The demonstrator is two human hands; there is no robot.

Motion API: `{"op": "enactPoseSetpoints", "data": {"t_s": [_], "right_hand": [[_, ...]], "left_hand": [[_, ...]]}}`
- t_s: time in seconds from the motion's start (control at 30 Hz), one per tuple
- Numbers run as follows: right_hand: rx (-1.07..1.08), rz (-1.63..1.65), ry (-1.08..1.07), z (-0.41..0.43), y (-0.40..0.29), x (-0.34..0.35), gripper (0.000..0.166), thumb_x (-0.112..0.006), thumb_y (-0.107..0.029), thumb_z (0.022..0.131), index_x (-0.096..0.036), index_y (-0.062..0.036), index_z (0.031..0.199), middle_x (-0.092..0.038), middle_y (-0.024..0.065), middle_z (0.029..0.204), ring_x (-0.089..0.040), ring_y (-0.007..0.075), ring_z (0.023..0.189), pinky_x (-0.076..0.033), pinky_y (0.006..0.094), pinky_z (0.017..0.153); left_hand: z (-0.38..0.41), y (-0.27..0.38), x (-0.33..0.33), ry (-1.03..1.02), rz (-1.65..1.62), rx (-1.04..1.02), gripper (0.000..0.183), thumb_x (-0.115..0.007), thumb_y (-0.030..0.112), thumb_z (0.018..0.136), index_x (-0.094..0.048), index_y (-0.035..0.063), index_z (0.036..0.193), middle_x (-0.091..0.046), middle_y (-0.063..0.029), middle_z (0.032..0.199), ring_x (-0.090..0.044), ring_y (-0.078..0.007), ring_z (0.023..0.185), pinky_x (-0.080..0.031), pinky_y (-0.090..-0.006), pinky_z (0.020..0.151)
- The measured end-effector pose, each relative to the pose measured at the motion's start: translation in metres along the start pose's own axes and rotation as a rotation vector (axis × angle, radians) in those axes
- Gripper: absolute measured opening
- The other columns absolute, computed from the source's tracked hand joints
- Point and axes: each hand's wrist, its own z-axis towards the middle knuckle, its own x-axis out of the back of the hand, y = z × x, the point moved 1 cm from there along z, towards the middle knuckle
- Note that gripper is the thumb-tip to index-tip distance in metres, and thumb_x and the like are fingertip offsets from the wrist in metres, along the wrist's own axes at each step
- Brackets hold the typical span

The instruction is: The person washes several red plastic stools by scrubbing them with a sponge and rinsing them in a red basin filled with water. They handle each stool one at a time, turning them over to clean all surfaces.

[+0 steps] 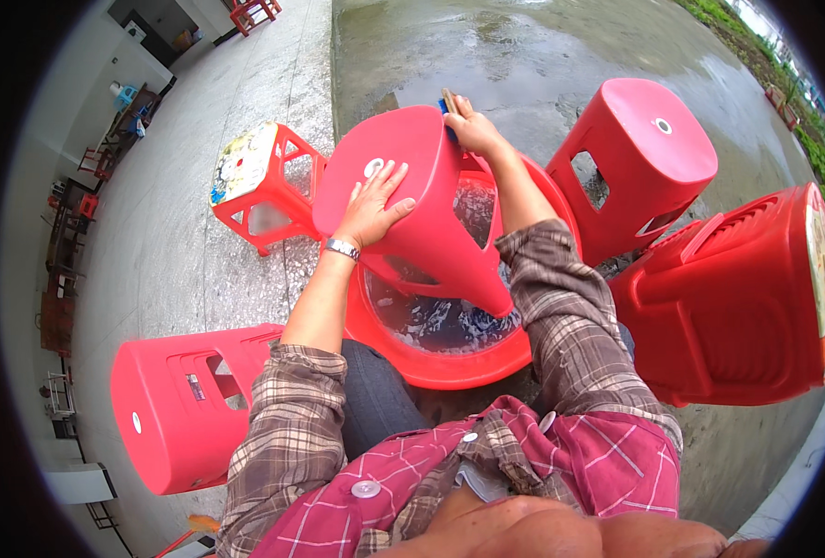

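A red plastic stool [391, 164] stands tilted in a round red plastic basin [426, 373] of sudsy water. My left hand [377, 202] lies spread on its seat, beside the pale ring of the centre hole, a metal watch or bracelet on the wrist. At the seat's far right edge my right hand [475, 129] grips a scrubbing brush [447, 103] with a wooden back and blue bristles, held against the stool's side. The brush's bristles are partly hidden by the stool and the fingers.
A smaller red stool with a patterned top [245, 160] is left of the basin. Another red stool [189, 411] lies at lower left, one stands upright [657, 132] at right. Nearer on the right is a large red plastic stool or seat [733, 293]. Wet concrete [482, 49] stretches beyond.
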Motion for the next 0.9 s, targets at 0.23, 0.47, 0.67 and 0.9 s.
{"op": "enactPoseSetpoints", "data": {"t_s": [0.23, 0.47, 0.67, 0.9], "right_hand": [[0.143, -0.419, -0.092, -0.189, -0.059, -0.014, 0.077, -0.058, -0.05, 0.086, -0.032, -0.0228, 0.153, -0.059, 0.0339, 0.108, -0.063, 0.0443, 0.096, -0.052, 0.0504, 0.085], [0.083, -0.733, -0.079, -0.085, -0.07, 0.016, 0.071, -0.054, -0.052, 0.084, -0.04, -0.0271, 0.149, -0.062, 0.0289, 0.113, -0.066, 0.0404, 0.1, -0.054, 0.0479, 0.084], [0.182, -0.89, -0.051, -0.122, -0.08, -0.003, 0.073, -0.055, -0.051, 0.084, -0.038, -0.0264, 0.15, -0.061, 0.0299, 0.109, -0.067, 0.0404, 0.097, -0.055, 0.0488, 0.081], [0.253, -0.834, -0.121, -0.222, -0.101, -0.024, 0.07, -0.06, -0.045, 0.081, -0.044, -0.0219, 0.145, -0.063, 0.0278, 0.105, -0.067, 0.0394, 0.091, -0.056, 0.0483, 0.078]], "left_hand": [[-0.006, -0.011, -0.002, 0.214, -0.048, 0.081, 0.064, -0.046, 0.048, 0.097, -0.043, 0.0073, 0.146, -0.041, -0.0127, 0.153, -0.032, -0.0274, 0.145, -0.021, -0.0509, 0.118], [-0.015, 0.012, -0.028, 0.381, 0.022, 0.094, 0.05, -0.046, 0.029, 0.096, -0.053, 0.0004, 0.136, -0.049, -0.0176, 0.145, -0.042, -0.0294, 0.139, -0.03, -0.0465, 0.116], [-0.027, 0.039, -0.028, 0.377, 0.058, 0.284, 0.05, -0.045, 0.027, 0.097, -0.05, 0.001, 0.139, -0.044, -0.0156, 0.15, -0.036, -0.0283, 0.142, -0.027, -0.0484, 0.117], [-0.031, 0.026, -0.028, 0.397, 0.046, 0.319, 0.05, -0.044, 0.028, 0.098, -0.049, 0.0026, 0.14, -0.043, -0.0149, 0.151, -0.036, -0.0276, 0.143, -0.026, -0.0493, 0.117]]}}
